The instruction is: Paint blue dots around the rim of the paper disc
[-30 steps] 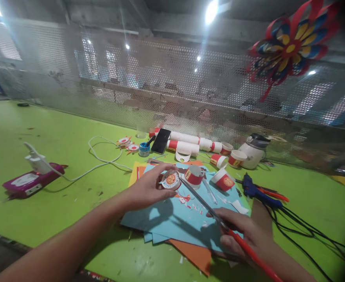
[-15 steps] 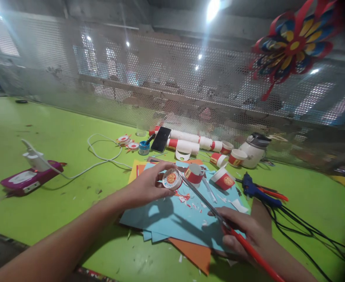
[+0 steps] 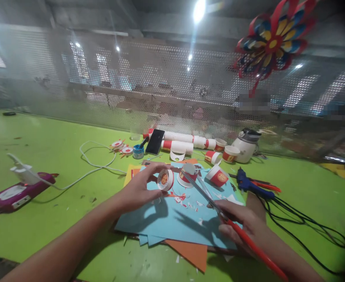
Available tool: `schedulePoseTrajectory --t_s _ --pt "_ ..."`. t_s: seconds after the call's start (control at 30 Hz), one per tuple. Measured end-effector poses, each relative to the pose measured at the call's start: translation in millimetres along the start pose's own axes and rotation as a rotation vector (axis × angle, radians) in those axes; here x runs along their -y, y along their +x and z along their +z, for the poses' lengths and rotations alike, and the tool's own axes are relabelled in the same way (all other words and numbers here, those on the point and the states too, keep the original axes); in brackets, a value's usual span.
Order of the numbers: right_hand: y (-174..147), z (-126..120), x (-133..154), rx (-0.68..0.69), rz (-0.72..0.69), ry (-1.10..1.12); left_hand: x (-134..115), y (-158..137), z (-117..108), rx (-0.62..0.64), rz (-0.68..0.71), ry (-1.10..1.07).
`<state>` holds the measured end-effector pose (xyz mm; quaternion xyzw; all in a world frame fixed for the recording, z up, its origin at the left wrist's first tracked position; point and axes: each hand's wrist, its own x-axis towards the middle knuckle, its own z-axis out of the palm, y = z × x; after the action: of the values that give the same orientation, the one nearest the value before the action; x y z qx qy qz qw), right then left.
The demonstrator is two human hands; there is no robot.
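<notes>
While the L hand [image 3: 141, 186] hovers above the light-blue flat paper sheets [image 3: 187, 230], its thumb & fingers are part-closed round a small white round paper piece w/ red edge & orange print [image 3: 164, 180], printed face twd the camera. R hand [image 3: 250, 222], over the near R part of the sheets, is curled round long metal scissors w/ red handles [image 3: 244, 237]; blades point across the sheets, can't tell if the tips touch anything. On the sheets' far part: an upside-down red-and-white paper cup [image 3: 187, 178], & a tilted red-and-white paper cup [image 3: 218, 176] at their far R. Red & white paper scraps [image 3: 180, 197] lie mid-sheets. Orange paper [image 3: 191, 252] pokes out from under the near edge. R of the sheets: a blue plastic glue gun [image 3: 245, 182] w/ blk cable. Behind them: a blk rectangular phone [image 3: 155, 141] & a small blue round jar [image 3: 138, 151]. Well L of them: a purple plastic power strip [image 3: 18, 192]
</notes>
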<state>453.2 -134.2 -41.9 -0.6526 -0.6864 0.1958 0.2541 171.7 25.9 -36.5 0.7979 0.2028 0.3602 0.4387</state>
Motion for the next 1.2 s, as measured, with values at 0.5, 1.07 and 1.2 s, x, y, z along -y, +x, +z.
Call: schedulePoseTrajectory --t_s 0.5,1.07,1.2 --pt "2.7 -8.9 15.4 0.086 -0.005 -0.093 -4.9 -0.2 -1.1 -0.01 -0.008 0.163" --pt "5.5 -10.2 10.7 0.18 -0.045 -0.123 -3.8 1.8 1.7 -0.037 -0.062 0.114" --pt "6.2 -10.2 12.7 0.185 -0.038 -0.103 2.4 1.6 3.1 -0.016 -0.076 0.084"
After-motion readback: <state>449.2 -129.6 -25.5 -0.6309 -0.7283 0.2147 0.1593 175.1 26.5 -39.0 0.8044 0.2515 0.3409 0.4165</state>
